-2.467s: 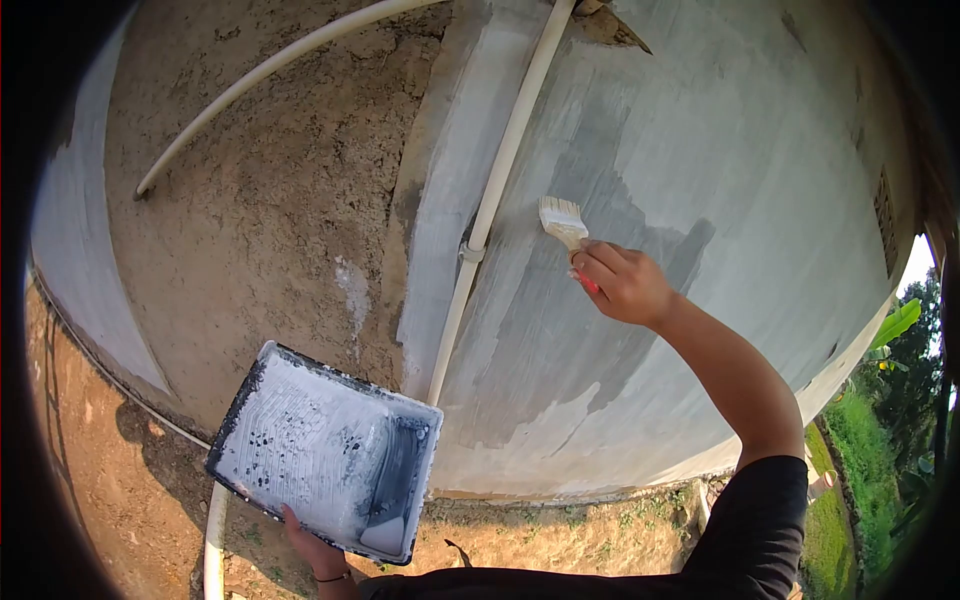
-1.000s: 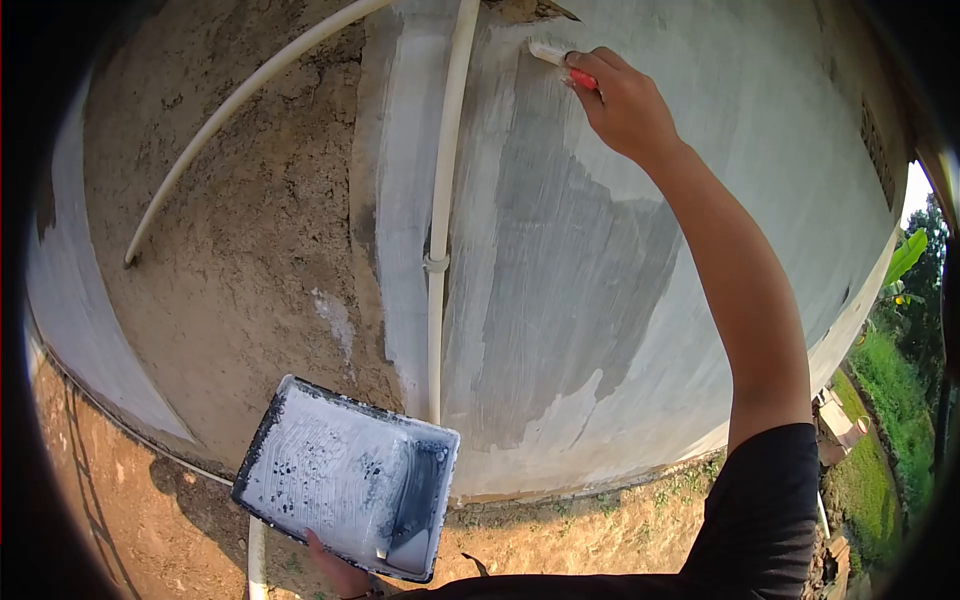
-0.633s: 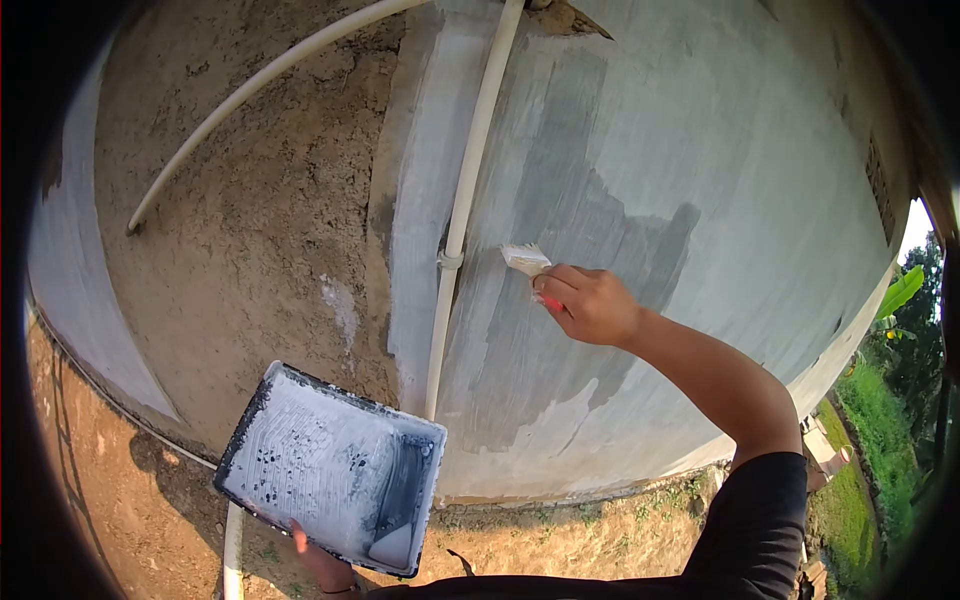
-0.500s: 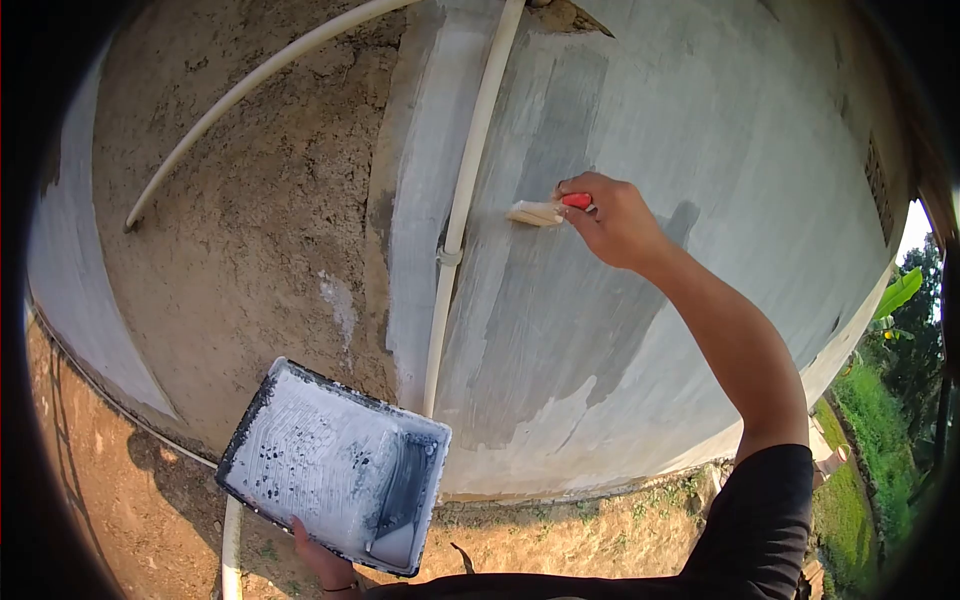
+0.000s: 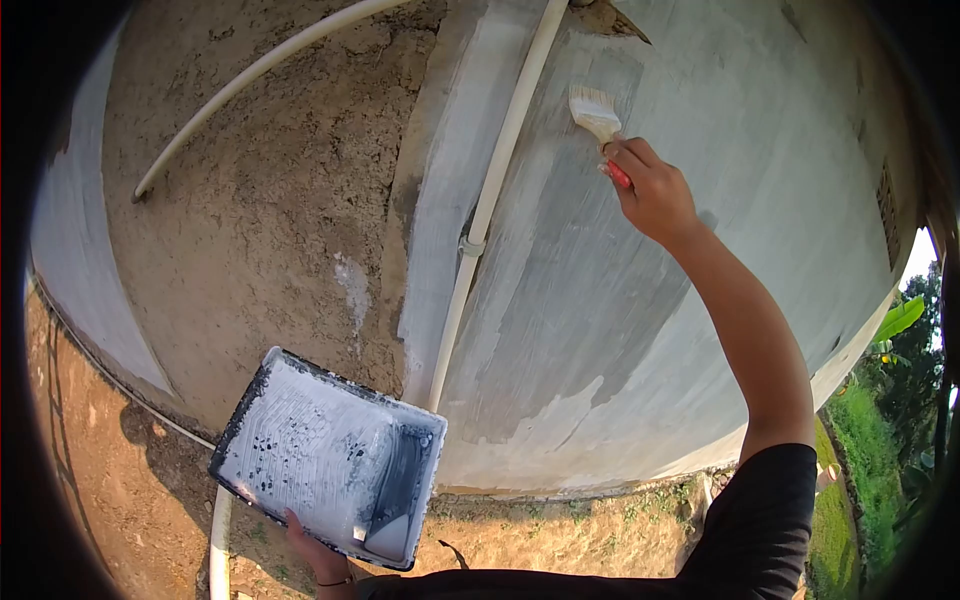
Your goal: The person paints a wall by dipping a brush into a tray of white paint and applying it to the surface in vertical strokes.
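Paintbrush (image 5: 595, 110) now higher on wall (image 5: 760, 200), right hand (image 5: 655, 190) grip clamped on it, left hand (image 5: 315, 555) gripping paint tray (image 5: 325, 455)

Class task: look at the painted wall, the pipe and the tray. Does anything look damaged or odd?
Yes. At the top of the grey plastered wall, beside the white vertical pipe, a broken patch shows brown material. Left of the pipe the wall is rough and unpainted.

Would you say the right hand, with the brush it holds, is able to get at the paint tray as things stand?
Probably yes. The right hand holds the paintbrush high against the wall, while the left hand holds the paint tray low and open side up, with nothing between them.
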